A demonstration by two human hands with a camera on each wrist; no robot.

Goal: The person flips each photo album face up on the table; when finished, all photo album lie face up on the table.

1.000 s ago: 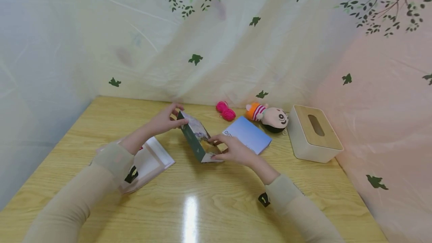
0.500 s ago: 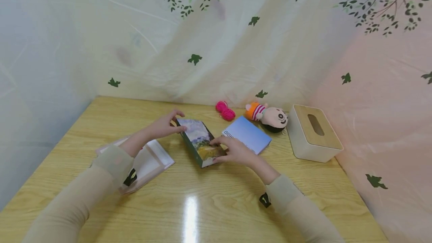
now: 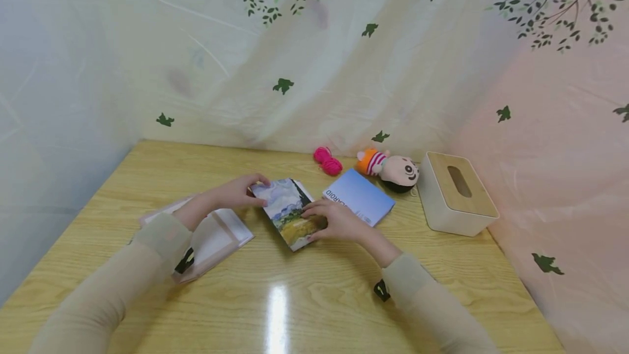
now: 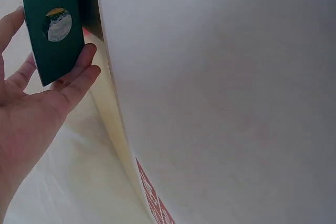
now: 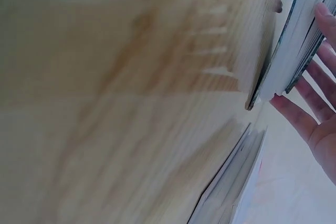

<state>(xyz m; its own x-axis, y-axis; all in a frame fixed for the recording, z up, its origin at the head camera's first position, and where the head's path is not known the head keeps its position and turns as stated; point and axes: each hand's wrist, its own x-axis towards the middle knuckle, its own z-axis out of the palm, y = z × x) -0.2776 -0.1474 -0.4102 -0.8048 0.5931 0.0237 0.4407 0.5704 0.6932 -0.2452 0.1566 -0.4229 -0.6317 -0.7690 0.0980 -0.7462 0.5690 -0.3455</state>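
A book [image 3: 282, 209] with a painted landscape cover, purple sky over a yellow field, is held between both hands above the middle of the table. My left hand [image 3: 236, 193] grips its upper left corner. In the left wrist view, the fingers bend round the dark green spine [image 4: 50, 35], which bears a small round picture. My right hand [image 3: 341, 223] holds the opposite side, fingers on the cover and thumb near the lower corner. The right wrist view has the right hand [image 5: 320, 119] at the book's white page edges [image 5: 289, 56].
A flat white and pink item [image 3: 216, 245] lies under the left forearm. Right of the held book is a blue book [image 3: 361, 195]. Behind are pink yarn [image 3: 328, 161], a doll [image 3: 388, 170] and a tissue box [image 3: 459, 195] with a wooden lid. A printed curtain [image 3: 314, 70] hangs behind the table.
The book has tipped so that its painted cover faces up more and its green spine shows less in the head view. My left hand has come down with it; the right stays nearly in place.
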